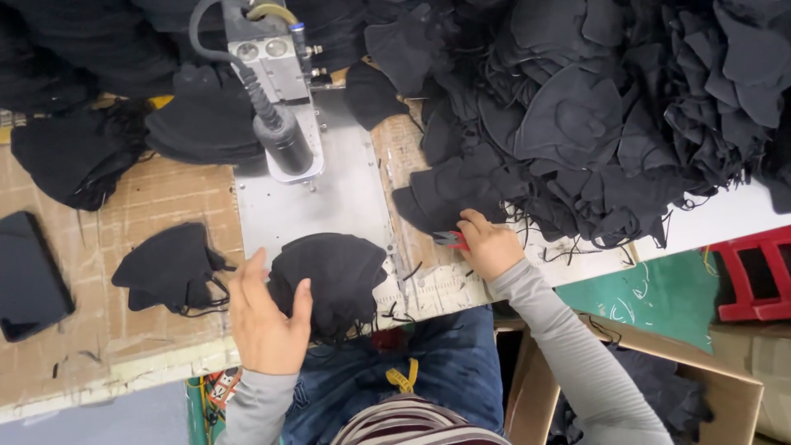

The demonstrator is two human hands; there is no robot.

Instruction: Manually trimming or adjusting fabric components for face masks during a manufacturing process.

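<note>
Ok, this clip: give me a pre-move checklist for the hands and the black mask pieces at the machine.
1. Left hand on the black mask stack: ok, resting on its left edge.
2. Right hand holding the small red tool: ok.
3. Machine head free of both hands: ok.
4. Stack lying on the metal plate: not ok, it overhangs the front edge.
5. Tool open or closed: cannot tell.

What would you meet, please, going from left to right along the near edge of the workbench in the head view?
Flat black slab → loose black mask → left hand → stack of black masks it rests on → small red tool → right hand → red stool.
</note>
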